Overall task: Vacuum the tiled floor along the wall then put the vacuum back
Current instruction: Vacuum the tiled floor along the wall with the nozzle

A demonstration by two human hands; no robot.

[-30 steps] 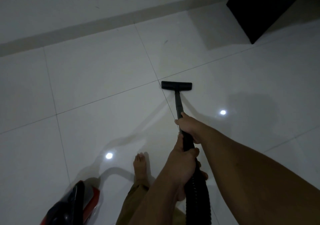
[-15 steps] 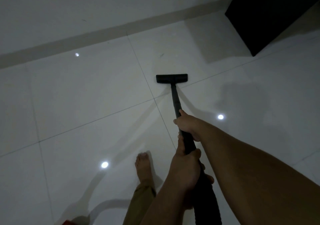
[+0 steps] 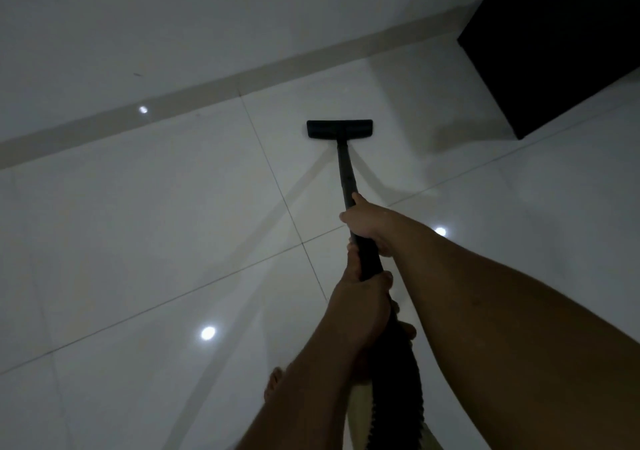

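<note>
Black wand (image 3: 347,179) runs up-frame from both hands to floor head (image 3: 339,129), near skirting (image 3: 207,93); right hand (image 3: 369,222) grips ahead, left hand (image 3: 363,299) behind.

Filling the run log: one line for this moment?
step: vacuuming near wall | right hand: grips wand | left hand: grips wand lower | floor head: on tile, short of skirting

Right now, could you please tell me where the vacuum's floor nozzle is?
In the head view, the floor nozzle lies flat on the white tiled floor up centre, just short of the skirting board, left of the dark cabinet.
</note>
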